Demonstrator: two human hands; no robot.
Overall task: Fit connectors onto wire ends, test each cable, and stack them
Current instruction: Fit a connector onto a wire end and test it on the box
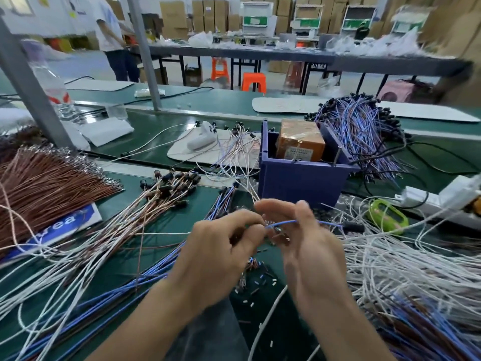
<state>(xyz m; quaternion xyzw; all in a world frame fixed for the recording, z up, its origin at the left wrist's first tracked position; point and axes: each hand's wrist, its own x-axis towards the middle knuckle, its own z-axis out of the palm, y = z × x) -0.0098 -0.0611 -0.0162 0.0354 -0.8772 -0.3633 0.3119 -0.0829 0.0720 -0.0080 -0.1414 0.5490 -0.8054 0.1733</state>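
Both my hands meet above the middle of the green bench. My left hand [221,246] pinches the near end of a thin blue wire [321,222]. My right hand [302,238] curls its fingers round the same wire, which runs right to a black connector [353,226]. Something small and dark sits between my fingertips; I cannot tell what it is. Small loose connector pieces [256,278] lie scattered on the mat under my hands.
A purple bin [302,178] with an orange box stands just behind my hands. Brown wires [49,183] fan out at left, white and blue cables [406,267] pile at right, and a finished blue bundle [361,131] lies far right. A green device [387,216] sits right.
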